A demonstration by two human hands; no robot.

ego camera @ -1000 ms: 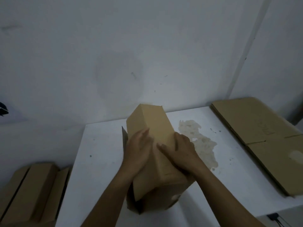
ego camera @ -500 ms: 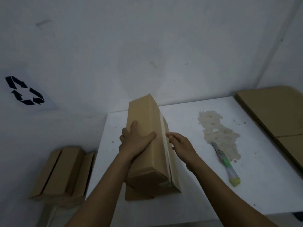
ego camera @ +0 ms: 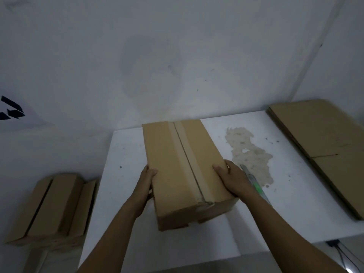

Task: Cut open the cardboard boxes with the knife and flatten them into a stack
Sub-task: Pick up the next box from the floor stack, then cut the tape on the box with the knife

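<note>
On the white table (ego camera: 122,150), a long closed box (ego camera: 183,170) lies lengthwise, its far end toward the wall and its near end toward the person. A taped seam (ego camera: 187,158) runs down the middle of its top face. The left hand (ego camera: 144,186) grips the box's left side near the front, thumb hooked over the top edge and fingers wrapped down the side. The right hand (ego camera: 232,180) grips the right side the same way, thumb on top. Whether the near end rests on the table or is lifted slightly I cannot tell; loose flaps show beneath it.

Just right of the right hand, the knife (ego camera: 254,180) lies on the table, partly hidden by the wrist, its tip at the edge of a brownish stain (ego camera: 250,152). Along the table's right side sits a stack (ego camera: 323,146) of flattened cardboard. Left of the table, lower down, stand more boxes (ego camera: 53,209), unflattened. A black cable (ego camera: 342,253) hangs below the table's right corner.
</note>
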